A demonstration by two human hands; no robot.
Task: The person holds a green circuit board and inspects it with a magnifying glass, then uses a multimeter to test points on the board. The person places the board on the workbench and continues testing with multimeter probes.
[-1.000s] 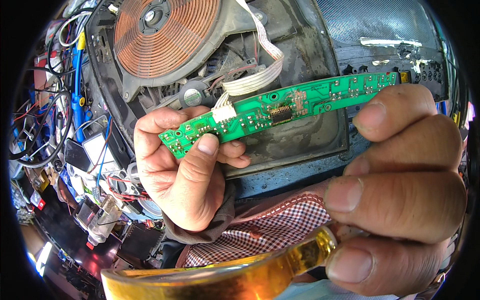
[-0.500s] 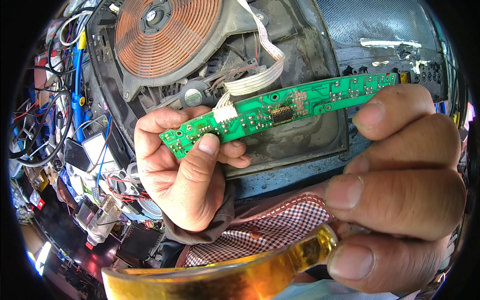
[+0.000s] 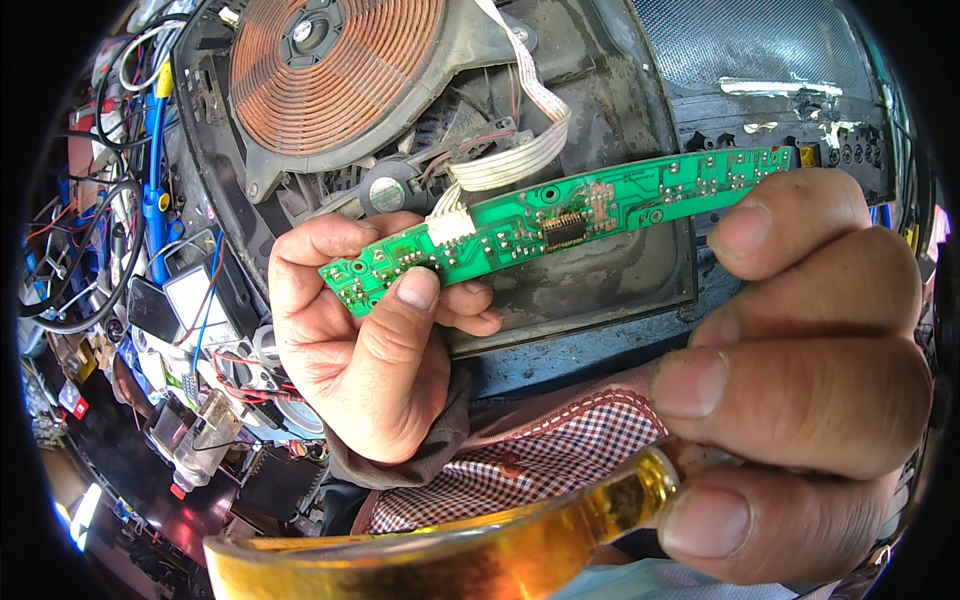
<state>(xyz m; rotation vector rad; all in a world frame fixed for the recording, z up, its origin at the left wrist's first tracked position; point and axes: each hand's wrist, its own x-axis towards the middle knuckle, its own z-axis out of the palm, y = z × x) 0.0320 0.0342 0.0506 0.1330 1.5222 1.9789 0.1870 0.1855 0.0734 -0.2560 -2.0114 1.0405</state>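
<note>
The left hand (image 3: 355, 345) is pinching the left end of a long green circuit board (image 3: 560, 215). The thumb is pressing on the front of the board and the other fingers are curling around behind it, so the hand is closed tight on it. The board is tilting up to the right, and it is being held in the air over the near edge of an opened cooker (image 3: 560, 120) that is lying on the workbench.

A flat white ribbon cable (image 3: 520, 150) is plugging into a small white socket on the board, near the left hand. The cable is bending up and going back into the cooker. A big round copper coil (image 3: 330, 60) is sitting at the far left corner of the cooker. A small round fan (image 3: 385, 192) is sitting just below the coil.

The right hand (image 3: 810, 390) is very close to the camera and is looking very big. Its fingers are closing around the handle end of a yellow see-through tool (image 3: 480, 550) that is curving along the bottom of the view. The top finger is sitting just beside the right end of the board, but I cannot tell if it is touching it.

A sleeve with small red and white checks (image 3: 530, 455) is showing between the two hands.

On the left edge of the workbench, lots of black, blue and red wires (image 3: 110, 230) are lying in a messy pile with small parts.
</note>
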